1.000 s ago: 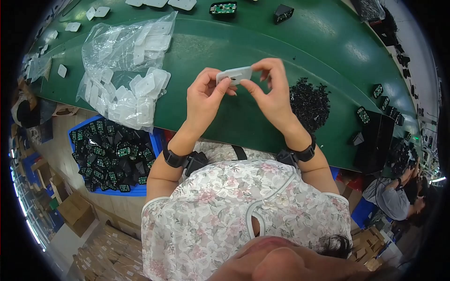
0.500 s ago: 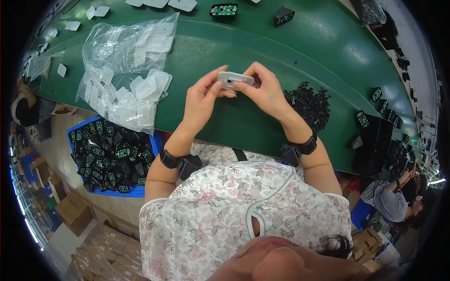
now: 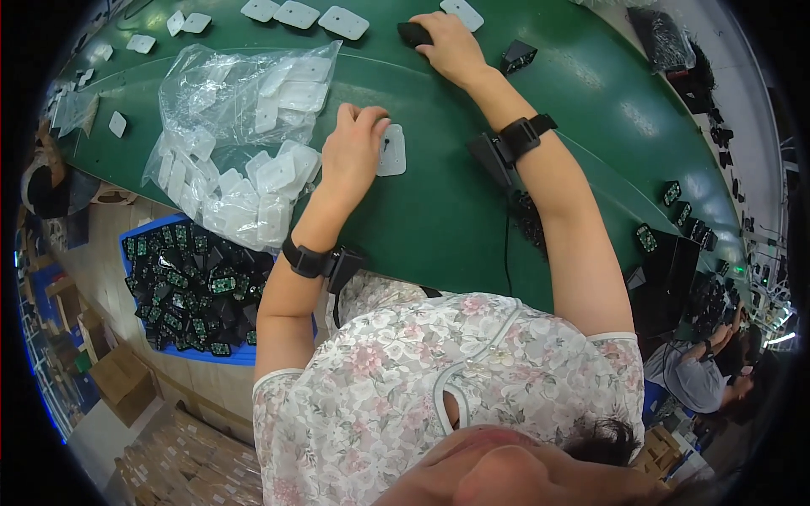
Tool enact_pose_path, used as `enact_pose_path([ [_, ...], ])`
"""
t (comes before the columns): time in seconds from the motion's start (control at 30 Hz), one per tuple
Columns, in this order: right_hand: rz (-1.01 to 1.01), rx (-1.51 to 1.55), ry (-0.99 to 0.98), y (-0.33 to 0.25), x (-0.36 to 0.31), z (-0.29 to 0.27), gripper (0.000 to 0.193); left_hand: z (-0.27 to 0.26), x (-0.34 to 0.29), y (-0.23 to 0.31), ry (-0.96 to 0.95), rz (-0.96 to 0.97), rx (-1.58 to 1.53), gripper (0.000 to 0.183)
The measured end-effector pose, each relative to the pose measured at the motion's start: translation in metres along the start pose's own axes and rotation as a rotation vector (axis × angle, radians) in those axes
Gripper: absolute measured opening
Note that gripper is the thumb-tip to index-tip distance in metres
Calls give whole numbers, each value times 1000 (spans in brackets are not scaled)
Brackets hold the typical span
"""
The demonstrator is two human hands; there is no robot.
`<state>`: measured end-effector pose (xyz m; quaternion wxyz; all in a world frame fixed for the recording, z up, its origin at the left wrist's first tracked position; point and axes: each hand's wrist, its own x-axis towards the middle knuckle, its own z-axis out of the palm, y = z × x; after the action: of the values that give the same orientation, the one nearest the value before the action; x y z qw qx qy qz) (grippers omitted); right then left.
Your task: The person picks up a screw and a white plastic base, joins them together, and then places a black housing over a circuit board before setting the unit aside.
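Observation:
My right hand (image 3: 451,46) reaches to the far middle of the green table, its fingers closed round a small black housing (image 3: 412,34). A white rounded plate (image 3: 392,152) with small holes and a small black piece in it lies on the table. Beside the plate's upper left edge is my left hand (image 3: 350,156), fingers bent but apart, with nothing visible in them. Left of that hand, a clear plastic bag (image 3: 198,88) spills many white plates (image 3: 274,173). My right forearm partly hides a pile of small black parts (image 3: 529,223).
White plates (image 3: 344,23) lie along the far edge, with another plate (image 3: 462,13) beyond my right hand. A black housing (image 3: 518,56) stands right of it. A blue bin (image 3: 245,357) of black housings with green boards is at lower left. Another person (image 3: 696,371) sits at far right.
The white plate has gone from between both hands onto the table. My right hand has moved far forward and taken hold of the black housing. My left hand has drawn slightly left.

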<state>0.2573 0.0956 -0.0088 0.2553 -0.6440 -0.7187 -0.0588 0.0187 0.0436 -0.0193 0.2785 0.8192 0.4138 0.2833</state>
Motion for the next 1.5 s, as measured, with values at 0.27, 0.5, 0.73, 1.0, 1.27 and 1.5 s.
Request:
enact_pose_path([
  [0.27, 387, 260, -271, -46, -80, -98, 30, 7, -39, 20, 16, 191, 172, 53],
  [0.5, 234, 137, -276, -53, -131, -100, 35, 12, -24, 3, -70, 360, 26, 48],
  [0.73, 110, 173, -212, -61, -130, -93, 37, 9, -19, -8, -99, 278, -142, 52],
  [1.0, -37, 265, -337, -89, -104, -64, 33, 1, -30, -13, -109, 218, -361, 51],
  [1.27, -232, 4, -228, -103, -111, -56, 32, -8, -35, -13, -113, 418, -5, 47],
  [1.5, -76, 100, -238, -105, -113, -70, 34, -6, -43, 11, -78, 538, 242, 53],
])
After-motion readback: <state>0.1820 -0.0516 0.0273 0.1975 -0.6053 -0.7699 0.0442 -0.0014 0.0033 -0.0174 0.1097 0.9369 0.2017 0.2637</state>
